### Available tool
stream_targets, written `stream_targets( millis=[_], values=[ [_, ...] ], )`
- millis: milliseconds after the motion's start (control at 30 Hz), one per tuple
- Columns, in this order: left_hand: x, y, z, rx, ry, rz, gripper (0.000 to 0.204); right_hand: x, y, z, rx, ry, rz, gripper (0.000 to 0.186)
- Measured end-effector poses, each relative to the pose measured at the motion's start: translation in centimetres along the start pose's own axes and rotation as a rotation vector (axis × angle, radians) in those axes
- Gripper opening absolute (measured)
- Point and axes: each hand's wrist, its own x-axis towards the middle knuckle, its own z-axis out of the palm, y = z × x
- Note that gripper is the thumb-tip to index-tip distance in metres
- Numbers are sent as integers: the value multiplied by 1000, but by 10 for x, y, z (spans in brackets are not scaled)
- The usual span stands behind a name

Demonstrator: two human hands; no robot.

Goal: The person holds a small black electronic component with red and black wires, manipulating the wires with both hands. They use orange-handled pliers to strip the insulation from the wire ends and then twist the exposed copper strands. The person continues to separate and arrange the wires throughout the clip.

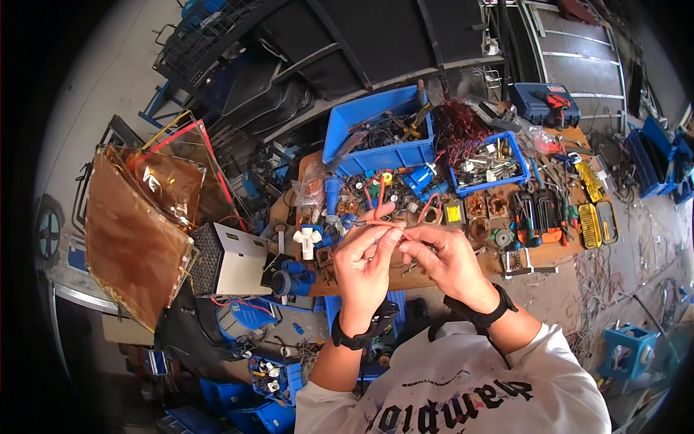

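Observation:
Both of my hands are raised over the near edge of a wooden workbench [557, 249], fingertips close together. Between them runs a thin orange-red wire [380, 202], part of it standing up in a loop beyond my fingers. My left hand [365, 260] pinches the wire between thumb and fingers. My right hand [450, 262] is closed in a pinch on it just to the right. The wire's exact end is too small to make out. A white three-way pipe fitting [307, 241] stands left of my left hand.
A large blue bin [387, 155] of cables sits at the back, beside a blue tray [491, 184] of metal parts. Pliers and screwdrivers [538, 213] lie to the right, near a yellow bit set [596, 224]. A red drill [558, 103] rests on a dark case [531, 108].

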Motion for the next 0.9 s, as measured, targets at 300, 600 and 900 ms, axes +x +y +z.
stream_targets(
  millis=[300, 600, 900],
  values=[
    [-9, -12, 5, -102, 188, -9, 13, -3, 8, 10, 253, 52, 74, 14],
    [-9, -6, -14, -584, 117, -384, 9, 0, 29, 2, 573, 196, 66, 8],
    [-24, -98, -81, 636, 321, -192, 39, 3, 28, -13, 833, 203, 29, 9]
  ],
)
